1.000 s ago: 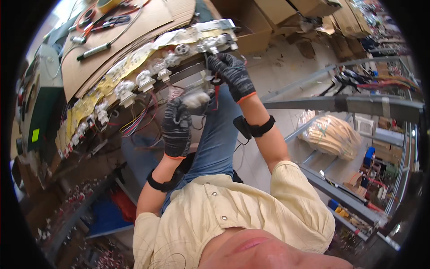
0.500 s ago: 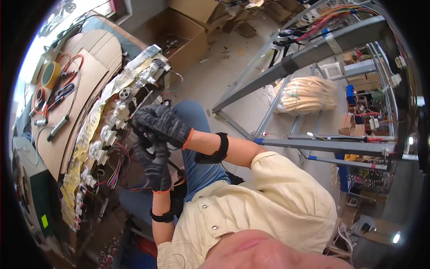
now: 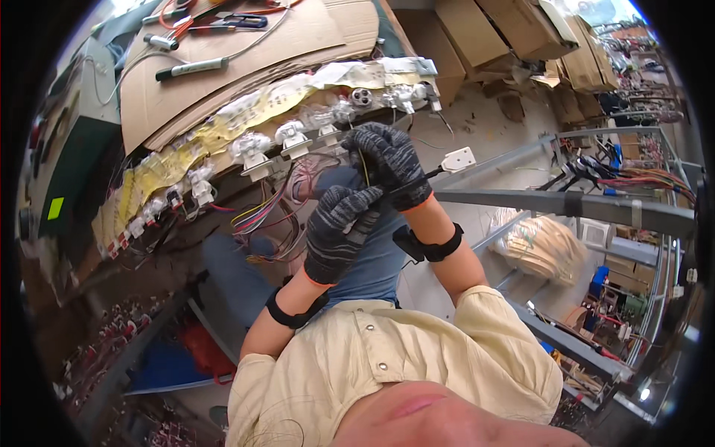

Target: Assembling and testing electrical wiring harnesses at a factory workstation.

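Both my hands wear dark grey knitted gloves with orange cuffs and meet above my knees. My right hand (image 3: 391,165) is closed around a black cable (image 3: 433,173), which comes out on its right side and ends in a flat white connector (image 3: 458,159). A thin yellowish wire (image 3: 364,167) runs down from my right fingers toward my left hand. My left hand (image 3: 337,232) is just below and touching the right, its fingers pinched together on the wire's lower end; the exact grip is hidden by the gloves.
Ahead lies a bench edge with white connector holders (image 3: 293,138) along yellowed tape (image 3: 223,130). Loose coloured wires (image 3: 261,216) hang below it. Cardboard (image 3: 298,37) on the bench carries a green marker (image 3: 191,69) and a cutter (image 3: 231,22). A grey metal frame (image 3: 521,200) stands right.
My view has turned, so the bench now lies across the top. My hands have come away from the bench edge toward my lap, and the white connector on its cable is now in sight.
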Tool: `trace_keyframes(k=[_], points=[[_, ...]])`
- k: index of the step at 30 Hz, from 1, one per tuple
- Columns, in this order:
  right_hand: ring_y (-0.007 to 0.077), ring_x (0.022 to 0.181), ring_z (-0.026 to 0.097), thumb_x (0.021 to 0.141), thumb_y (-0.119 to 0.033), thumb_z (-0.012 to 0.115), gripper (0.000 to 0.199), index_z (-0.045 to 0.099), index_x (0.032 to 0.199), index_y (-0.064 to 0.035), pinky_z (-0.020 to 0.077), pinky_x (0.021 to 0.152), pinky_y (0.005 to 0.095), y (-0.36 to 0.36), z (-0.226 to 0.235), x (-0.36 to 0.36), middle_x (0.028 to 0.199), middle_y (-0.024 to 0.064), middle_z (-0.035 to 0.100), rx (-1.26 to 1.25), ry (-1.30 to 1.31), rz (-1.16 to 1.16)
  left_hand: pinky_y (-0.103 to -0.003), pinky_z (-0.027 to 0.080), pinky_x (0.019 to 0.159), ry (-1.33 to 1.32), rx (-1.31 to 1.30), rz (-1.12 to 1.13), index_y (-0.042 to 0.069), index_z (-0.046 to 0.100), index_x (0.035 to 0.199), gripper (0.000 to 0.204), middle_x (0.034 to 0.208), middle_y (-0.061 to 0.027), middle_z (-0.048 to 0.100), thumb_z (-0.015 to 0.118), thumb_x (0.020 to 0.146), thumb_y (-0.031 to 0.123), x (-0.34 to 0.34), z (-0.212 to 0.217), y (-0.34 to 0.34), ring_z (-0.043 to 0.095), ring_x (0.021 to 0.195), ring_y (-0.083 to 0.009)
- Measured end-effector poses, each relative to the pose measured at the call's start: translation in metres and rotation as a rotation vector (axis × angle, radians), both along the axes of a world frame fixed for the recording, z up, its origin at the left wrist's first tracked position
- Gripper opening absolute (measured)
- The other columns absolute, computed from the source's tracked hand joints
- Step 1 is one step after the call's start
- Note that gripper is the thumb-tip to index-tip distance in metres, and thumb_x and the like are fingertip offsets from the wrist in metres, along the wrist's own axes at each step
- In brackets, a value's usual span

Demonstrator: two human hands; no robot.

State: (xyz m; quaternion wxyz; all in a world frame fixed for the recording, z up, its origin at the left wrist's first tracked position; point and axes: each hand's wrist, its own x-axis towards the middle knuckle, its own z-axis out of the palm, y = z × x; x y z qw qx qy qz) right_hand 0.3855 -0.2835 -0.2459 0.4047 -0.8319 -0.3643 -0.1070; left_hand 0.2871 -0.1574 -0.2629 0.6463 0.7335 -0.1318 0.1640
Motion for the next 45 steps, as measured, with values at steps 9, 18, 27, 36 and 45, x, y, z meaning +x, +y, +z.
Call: trace_keyframes(k=[9,18,27,36,45], points=[[0.0103,0.052,0.048,0.089,-0.018,0.045,0.018,0.057,0.087,-0.0052,0.0404,0.053,0.0239,0.009,-0.011,-0.002,0.069,0.0025,0.055,0.537,0.858,-0.133,-0.034,0.045,0.063,0.025,0.132,0.048,0.007,0.063,0.100,0.030,0.077,-0.0093,0.056,0.067,0.070,0.003,0.010,0.022,0.008,0.056,0.071,-0.0250],[0.0087,0.056,0.047,0.090,-0.022,0.045,0.020,0.057,0.092,-0.0057,0.0417,0.054,0.0256,0.010,-0.025,-0.002,0.069,-0.0011,0.055,1.382,1.708,0.536,-0.033,0.046,0.064,0.081,0.091,0.028,0.005,0.063,0.098,0.027,0.077,-0.0102,0.057,0.065,0.071,0.003,0.014,0.024,0.007,0.058,0.071,-0.0259],[0.0123,0.081,0.057,0.092,-0.014,0.045,0.027,0.050,0.113,0.0017,0.0469,0.069,0.0269,0.012,0.023,-0.019,0.096,0.0102,0.061,0.550,0.446,-0.517,-0.032,0.047,0.077,0.447,-0.117,-0.176,0.002,0.059,0.110,0.031,0.103,-0.0183,0.061,0.057,0.080,0.007,0.017,0.014,0.008,0.062,0.089,-0.0245],[0.0095,0.060,0.050,0.088,-0.006,0.046,0.029,0.051,0.115,0.0030,0.0439,0.055,0.0242,0.002,0.012,0.013,0.075,0.0056,0.057,0.183,0.388,-0.385,-0.031,0.045,0.081,0.474,-0.175,-0.286,0.000,0.053,0.117,0.034,0.102,-0.0191,0.061,0.052,0.085,0.011,0.020,0.003,0.006,0.060,0.090,-0.0248],[0.0202,0.064,0.053,0.074,0.000,0.047,0.044,0.049,0.118,0.0031,0.0462,0.059,0.0336,0.009,0.030,0.024,0.079,0.0106,0.056,-0.613,-0.308,-0.421,-0.028,0.044,0.082,0.458,-0.168,-0.268,-0.002,0.049,0.120,0.036,0.106,-0.0119,0.061,0.052,0.087,0.010,0.016,-0.004,-0.013,0.057,0.095,-0.0162]])
